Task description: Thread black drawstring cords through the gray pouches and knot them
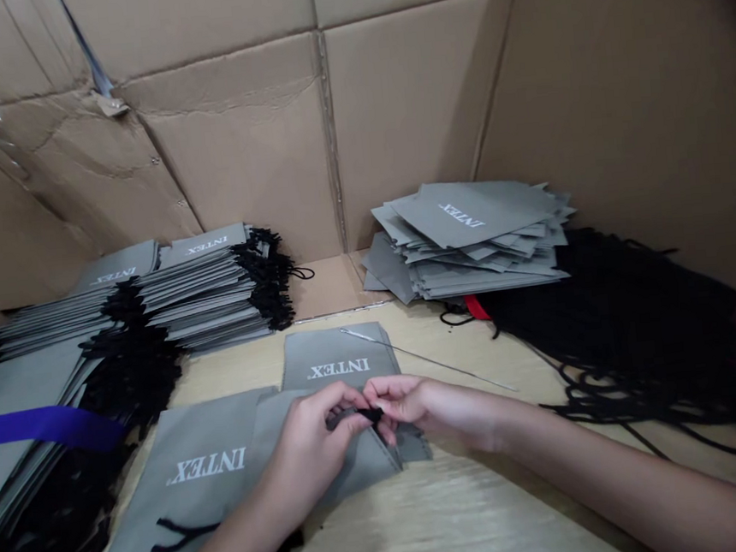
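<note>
Near the middle of the table, my left hand point(326, 430) and my right hand point(401, 402) meet at the edge of a grey fabric pouch point(353, 475). Both hands are closed in a pinch on a short black cord point(372, 414) at that edge. The fingers partly hide the cord and the pouch corner. Under my left forearm lies another grey pouch point(220, 435) printed INTEX, with two black cord ends point(181, 533) on it. Just beyond my hands is a flat grey INTEX pouch point(303, 350). A long thin metal threading needle point(427, 360) lies across its corner.
Stacks of corded pouches point(208, 298) stand at the back left. A purple band point(39, 427) crosses a nearer stack. Grey pouches point(468, 241) are piled at the back right, beside a heap of black cords point(630, 322). Cardboard walls point(234, 150) enclose the table point(466, 508).
</note>
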The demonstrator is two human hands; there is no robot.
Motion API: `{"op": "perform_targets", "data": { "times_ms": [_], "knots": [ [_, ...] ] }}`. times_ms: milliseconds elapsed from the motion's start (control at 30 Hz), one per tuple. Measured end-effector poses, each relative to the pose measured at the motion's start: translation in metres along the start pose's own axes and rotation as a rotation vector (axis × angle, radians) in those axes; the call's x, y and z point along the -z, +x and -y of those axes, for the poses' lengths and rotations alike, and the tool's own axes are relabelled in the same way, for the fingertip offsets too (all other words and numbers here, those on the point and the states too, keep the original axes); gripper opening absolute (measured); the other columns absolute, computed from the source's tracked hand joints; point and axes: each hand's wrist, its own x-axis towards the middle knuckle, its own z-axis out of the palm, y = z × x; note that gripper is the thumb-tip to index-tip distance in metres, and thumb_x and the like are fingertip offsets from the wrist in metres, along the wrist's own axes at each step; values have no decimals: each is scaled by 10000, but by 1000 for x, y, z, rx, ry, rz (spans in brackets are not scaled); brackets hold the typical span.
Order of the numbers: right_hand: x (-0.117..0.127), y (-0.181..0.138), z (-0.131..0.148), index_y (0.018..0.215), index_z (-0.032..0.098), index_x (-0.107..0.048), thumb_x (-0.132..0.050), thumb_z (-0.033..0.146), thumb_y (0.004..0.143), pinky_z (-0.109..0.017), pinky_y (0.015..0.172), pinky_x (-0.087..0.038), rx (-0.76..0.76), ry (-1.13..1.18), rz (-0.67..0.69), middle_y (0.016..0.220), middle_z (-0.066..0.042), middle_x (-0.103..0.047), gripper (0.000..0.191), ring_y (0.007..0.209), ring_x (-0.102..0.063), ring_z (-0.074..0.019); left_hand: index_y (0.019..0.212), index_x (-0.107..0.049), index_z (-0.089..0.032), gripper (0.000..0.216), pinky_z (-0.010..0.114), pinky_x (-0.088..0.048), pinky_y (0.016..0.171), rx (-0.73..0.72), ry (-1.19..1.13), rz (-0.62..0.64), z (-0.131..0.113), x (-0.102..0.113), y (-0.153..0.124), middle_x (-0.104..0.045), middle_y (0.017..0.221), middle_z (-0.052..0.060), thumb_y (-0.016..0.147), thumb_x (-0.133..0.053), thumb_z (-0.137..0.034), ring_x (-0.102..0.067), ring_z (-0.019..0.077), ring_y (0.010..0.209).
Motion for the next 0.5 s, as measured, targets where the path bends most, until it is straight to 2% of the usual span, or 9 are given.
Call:
{"op": "perform_targets", "data": {
  "times_ms": [167,267,400,500],
  "knots": [
    [4,5,-4,792,195,-445,-444,406,866,-273,640,-353,49,-68,-2,621,24,-514,223,596,-511,-127,737,-615,-176,67,220,-444,632,38,-92,-2,4,1,3,-681,725,0,713,-597,-116,-610,142,681],
    [7,8,-10,799,193,-441,-395,517,882,-255,575,-357,94,-121,-20,622,37,-487,338,538,-493,-108,724,-609,-170,50,216,-443,620,52,-98,-15,4,1,4,-675,713,1,703,-617,-125,-609,138,672],
    [7,9,-18,826,186,-474,-424,511,887,-206,506,-329,159,-326,-82,639,49,-469,334,515,-448,-76,704,-597,-169,43,228,-449,623,74,-120,2,3,0,4,-681,709,10,695,-637,-156,-619,146,670],
    [9,9,-20,814,180,-476,-425,481,900,-187,488,-326,182,-399,-80,615,57,-463,317,498,-440,-63,691,-591,-164,55,239,-455,637,97,-140,43,4,-2,3,-684,709,20,682,-646,-164,-625,152,676]
  ]
}}
